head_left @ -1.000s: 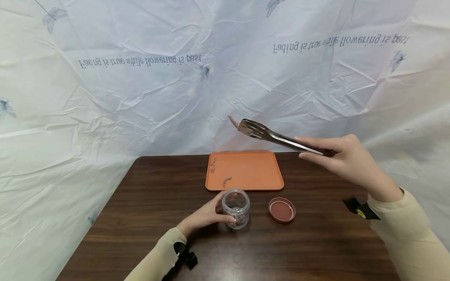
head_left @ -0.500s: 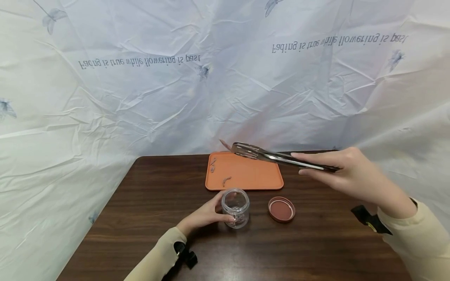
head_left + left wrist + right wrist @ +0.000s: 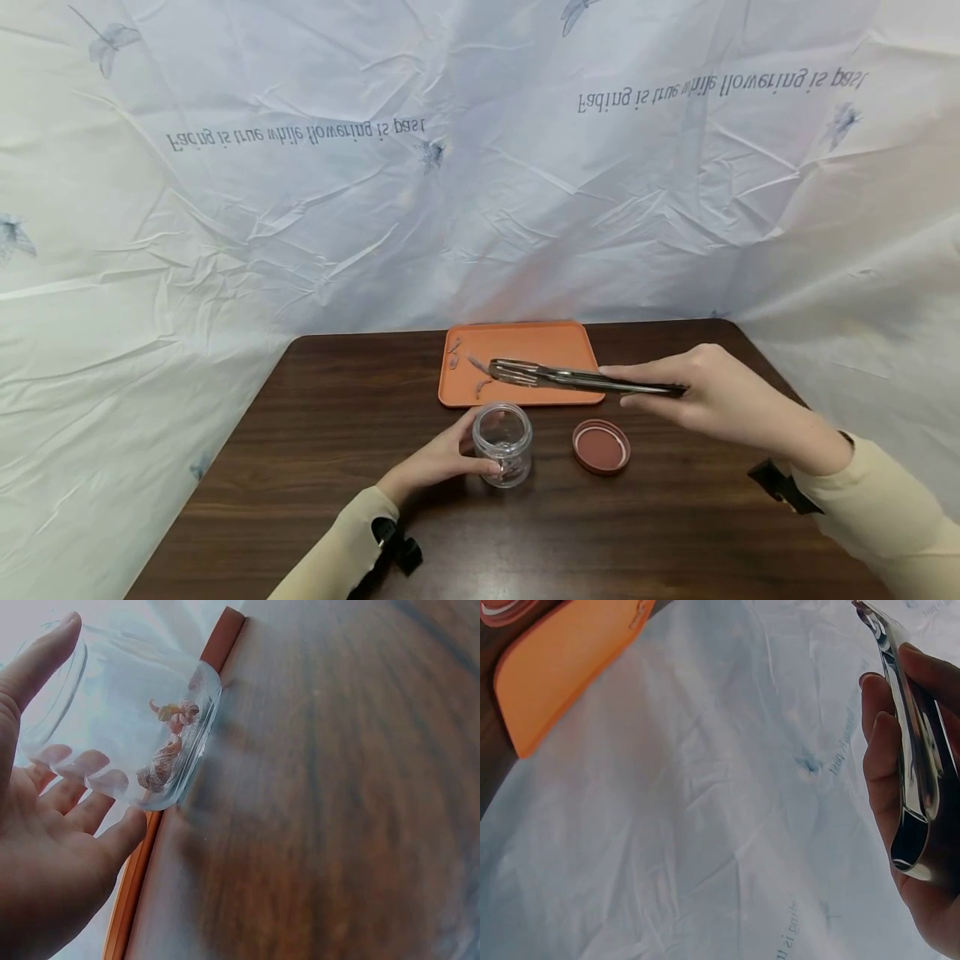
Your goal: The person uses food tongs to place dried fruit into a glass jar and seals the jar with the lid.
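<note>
My left hand (image 3: 441, 457) grips a clear, lidless jar (image 3: 517, 468) standing upright on the table. In the left wrist view, several small shrivelled brownish-pink pieces (image 3: 160, 766) lie at the jar's bottom. My right hand (image 3: 708, 398) holds metal tongs (image 3: 577, 381) level, thumb on one side and fingers on the other. The tong ends are closed together, and a thin pinkish-brown piece (image 3: 477, 364) sticks out from them. Behind the jar lies an orange tray (image 3: 540, 339), above which the tong ends hover. Several thin curled pieces (image 3: 483, 387) rest on the tray's left part.
A reddish-brown lid (image 3: 602, 447) lies inside-up to the right of the jar. The dark wooden table (image 3: 360, 392) ends at a pale printed cloth (image 3: 360, 208), which hangs behind it and along its sides.
My right hand has brought the tongs down from above the tray's far edge to low over the tray, with the thin piece in their ends. The left hand and jar stay put.
</note>
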### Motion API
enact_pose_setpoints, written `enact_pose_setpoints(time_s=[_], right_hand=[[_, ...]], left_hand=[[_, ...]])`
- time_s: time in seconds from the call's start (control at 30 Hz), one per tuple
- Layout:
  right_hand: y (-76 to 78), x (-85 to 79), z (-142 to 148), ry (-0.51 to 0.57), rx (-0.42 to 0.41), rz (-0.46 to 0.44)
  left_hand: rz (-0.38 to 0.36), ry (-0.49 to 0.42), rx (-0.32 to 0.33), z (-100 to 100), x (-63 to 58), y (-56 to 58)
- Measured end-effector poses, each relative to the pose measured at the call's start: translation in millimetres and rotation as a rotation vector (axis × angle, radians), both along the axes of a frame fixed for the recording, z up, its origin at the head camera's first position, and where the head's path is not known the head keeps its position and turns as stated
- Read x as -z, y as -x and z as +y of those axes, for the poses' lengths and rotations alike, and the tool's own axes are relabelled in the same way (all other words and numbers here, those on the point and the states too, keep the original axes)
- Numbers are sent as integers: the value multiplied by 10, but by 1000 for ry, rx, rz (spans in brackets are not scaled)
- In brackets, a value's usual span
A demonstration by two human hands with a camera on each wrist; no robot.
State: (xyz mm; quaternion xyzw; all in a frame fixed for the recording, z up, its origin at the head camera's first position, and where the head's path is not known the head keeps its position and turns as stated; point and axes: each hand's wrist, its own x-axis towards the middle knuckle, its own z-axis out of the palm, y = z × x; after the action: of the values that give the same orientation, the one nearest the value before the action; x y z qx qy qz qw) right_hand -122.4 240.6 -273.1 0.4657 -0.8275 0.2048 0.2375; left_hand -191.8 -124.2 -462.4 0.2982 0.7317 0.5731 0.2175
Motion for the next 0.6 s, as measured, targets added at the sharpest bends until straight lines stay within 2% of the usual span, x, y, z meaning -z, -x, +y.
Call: enact_pose_setpoints(time_s=[0.27, 0.6], right_hand=[[7, 136, -96, -73, 5, -112], [58, 255, -133, -144, 38, -135]], left_hand=[[-6, -10, -3, -9, 18, 5], [-12, 34, -20, -28, 3, 10]])
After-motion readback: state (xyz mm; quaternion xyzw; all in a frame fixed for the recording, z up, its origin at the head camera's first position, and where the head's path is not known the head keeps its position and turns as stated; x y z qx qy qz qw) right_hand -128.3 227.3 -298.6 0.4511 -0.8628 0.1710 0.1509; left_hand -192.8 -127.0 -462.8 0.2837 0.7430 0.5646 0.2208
